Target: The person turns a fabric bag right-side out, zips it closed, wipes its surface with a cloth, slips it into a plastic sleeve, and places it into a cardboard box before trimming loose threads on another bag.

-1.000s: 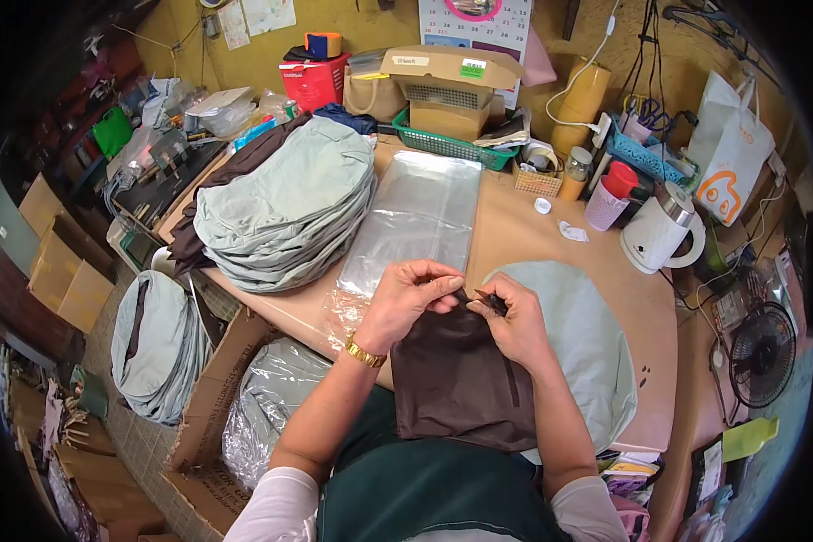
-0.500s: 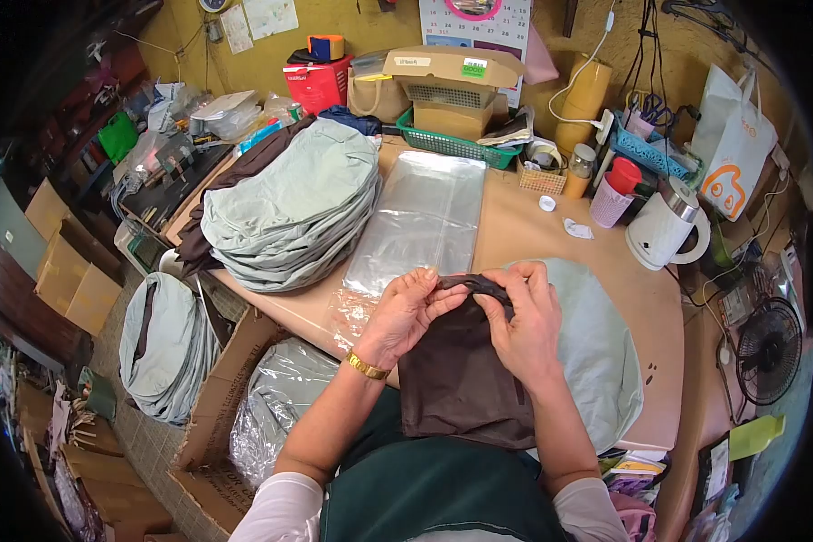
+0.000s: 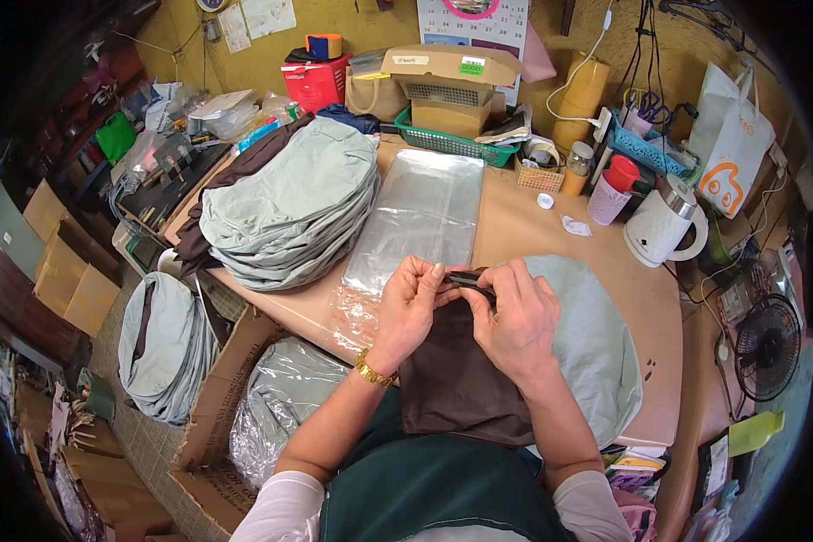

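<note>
Both hands pinch the top edge of a dark brown cloth piece [image 3: 461,384] that hangs down toward my lap. My left hand [image 3: 413,303], with a gold watch band [image 3: 373,370] at its wrist, grips the edge between thumb and fingers. On the other side of the same folded, dark edge, my right hand [image 3: 518,316] is closed with its thumb beneath. Its fingers partly hide the edge. Under and beside the right forearm lies a pale green cloth piece [image 3: 596,343] on the table.
A stack of pale green cloth pieces [image 3: 289,203] lies left of flat clear plastic bags [image 3: 422,212] on the tan table [image 3: 515,212]. An open carton [image 3: 210,406] holds plastic-wrapped cloth at lower left. A white kettle [image 3: 664,226] and a small fan [image 3: 768,348] stand at right.
My hands have drawn slightly closer together, and the right fingers have shifted a little leftward. The brown edge between them now looks folded into a narrow gap. The table items stay put.
</note>
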A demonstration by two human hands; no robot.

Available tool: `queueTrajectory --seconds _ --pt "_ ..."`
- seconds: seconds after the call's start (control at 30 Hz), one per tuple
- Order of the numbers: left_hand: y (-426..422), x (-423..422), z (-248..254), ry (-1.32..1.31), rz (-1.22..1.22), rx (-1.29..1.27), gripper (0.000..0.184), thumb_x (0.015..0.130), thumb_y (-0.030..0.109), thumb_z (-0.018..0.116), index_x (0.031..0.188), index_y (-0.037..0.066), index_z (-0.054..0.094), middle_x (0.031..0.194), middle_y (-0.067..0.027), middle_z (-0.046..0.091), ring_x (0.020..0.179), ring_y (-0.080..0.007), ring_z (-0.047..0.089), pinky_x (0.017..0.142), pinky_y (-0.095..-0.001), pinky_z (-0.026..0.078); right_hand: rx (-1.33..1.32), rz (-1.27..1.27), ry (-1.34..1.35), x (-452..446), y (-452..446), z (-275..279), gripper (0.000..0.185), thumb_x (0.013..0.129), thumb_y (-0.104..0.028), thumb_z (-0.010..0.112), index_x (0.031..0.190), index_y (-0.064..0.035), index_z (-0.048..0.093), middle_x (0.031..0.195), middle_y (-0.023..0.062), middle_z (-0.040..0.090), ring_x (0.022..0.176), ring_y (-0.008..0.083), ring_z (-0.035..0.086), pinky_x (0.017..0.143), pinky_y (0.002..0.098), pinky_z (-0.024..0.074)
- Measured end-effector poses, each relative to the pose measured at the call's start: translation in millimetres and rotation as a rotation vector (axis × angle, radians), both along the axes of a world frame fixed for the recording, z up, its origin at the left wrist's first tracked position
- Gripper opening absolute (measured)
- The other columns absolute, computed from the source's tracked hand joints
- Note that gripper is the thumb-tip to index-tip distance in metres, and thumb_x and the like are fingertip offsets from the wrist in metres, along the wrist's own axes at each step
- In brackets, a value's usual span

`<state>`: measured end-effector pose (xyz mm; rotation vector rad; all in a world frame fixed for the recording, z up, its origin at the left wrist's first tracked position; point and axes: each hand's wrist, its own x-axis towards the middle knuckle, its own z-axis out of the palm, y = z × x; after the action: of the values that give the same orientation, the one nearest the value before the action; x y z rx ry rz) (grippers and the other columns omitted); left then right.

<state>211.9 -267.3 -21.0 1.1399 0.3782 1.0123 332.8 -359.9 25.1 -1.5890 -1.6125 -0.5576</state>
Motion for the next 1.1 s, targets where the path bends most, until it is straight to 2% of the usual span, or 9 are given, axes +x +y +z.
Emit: queueTrajectory --seconds 0.13,0.2,0.33,0.43,0.6,0.73,0.8,0.93,1.1 --pt "-3 0 0 0.07 0.025 0.049 0.021 0.102 0.022 0.049 0.094 0.003 0.043 0.108 -0.0172 0.067 0.089 -0.0113 0.064 0.081 -0.0263 0.056 0.003 0.005 -0.017 -2 0 3 0.025 0.069 -0.011 0.077 0.081 -0.0099 0.055 0.077 0.0037 0.052 0.065 0.0196 0.058 0.058 0.0337 0.0381" --pt "-4 0 2 0.066 0.056 0.102 0.02 0.102 0.017 0.047 0.094 0.0 0.042 0.105 -0.02 0.066 0.093 -0.0178 0.067 0.081 -0.0294 0.058 0.01 -0.009 -0.042 -2 1 3 0.025 0.068 -0.009 0.076 0.079 -0.01 0.053 0.075 0.0035 0.051 0.065 0.0188 0.057 0.057 0.0332 0.0378" --pt "-6 1 2 0.053 0.071 0.152 0.021 0.102 0.017 0.048 0.093 0.0 0.042 0.105 -0.0199 0.066 0.093 -0.0184 0.067 0.082 -0.03 0.058 0.016 -0.016 -0.076 -4 2 3 0.026 0.068 -0.007 0.075 0.077 -0.0098 0.051 0.074 0.0034 0.05 0.063 0.019 0.057 0.056 0.0336 0.0378" --pt "-5 1 -2 0.09 0.086 0.195 0.02 0.102 0.02 0.048 0.094 0.003 0.043 0.109 -0.0169 0.066 0.092 -0.0128 0.065 0.081 -0.0275 0.056 0.033 -0.008 -0.075 -1 4 -2 0.026 0.068 -0.007 0.075 0.076 -0.0096 0.05 0.073 0.0037 0.05 0.061 0.0197 0.056 0.055 0.034 0.0374" --pt "-2 1 -5 -0.053 0.011 -0.078 0.02 0.102 0.019 0.048 0.096 0.0 0.042 0.107 -0.0207 0.065 0.096 -0.019 0.067 0.083 -0.0292 0.057 0.051 -0.018 0.011 0 1 0 0.028 0.068 -0.01 0.076 0.079 -0.0095 0.05 0.075 0.0042 0.052 0.061 0.0201 0.056 0.055 0.0335 0.0371" --pt "-3 3 -1 -0.04 -0.024 -0.072 0.021 0.103 0.02 0.047 0.096 0.001 0.042 0.108 -0.0203 0.065 0.094 -0.0169 0.066 0.081 -0.0273 0.057 0.082 0.012 -0.031 -4 2 1 0.032 0.067 -0.008 0.081 0.079 -0.0088 0.05 0.071 0.0036 0.051 0.056 0.0229 0.052 0.053 0.0347 0.0362" --pt "-6 5 2 -0.049 0.011 -0.037 0.019 0.103 0.021 0.049 0.09 0.007 0.044 0.104 -0.0134 0.066 0.072 -0.0044 0.049 0.07 -0.0214 0.05 0.076 0.007 -0.036 -5 4 0 0.032 0.068 -0.009 0.08 0.078 -0.0088 0.05 0.071 0.0037 0.051 0.056 0.0225 0.052 0.053 0.0344 0.0353" --pt "-8 6 3 -0.024 0.071 -0.043 0.022 0.102 0.023 0.051 0.089 0.007 0.044 0.094 -0.0085 0.064 0.07 -0.0036 0.047 0.067 -0.0202 0.048 0.075 0.002 -0.052 -8 5 2 0.031 0.068 -0.008 0.08 0.077 -0.0089 0.05 0.071 0.0035 0.051 0.055 0.0223 0.052 0.053 0.0344 0.0349" --pt "-9 7 -1 -0.017 0.113 -0.001 0.025 0.101 0.026 0.053 0.089 0.006 0.045 0.078 0.0004 0.05 0.069 -0.0044 0.048 0.066 -0.0211 0.048 0.076 0.014 -0.03 -9 9 -6 0.031 0.066 -0.007 0.079 0.075 -0.0091 0.049 0.07 0.0035 0.051 0.054 0.0225 0.051 0.053 0.034 0.035"
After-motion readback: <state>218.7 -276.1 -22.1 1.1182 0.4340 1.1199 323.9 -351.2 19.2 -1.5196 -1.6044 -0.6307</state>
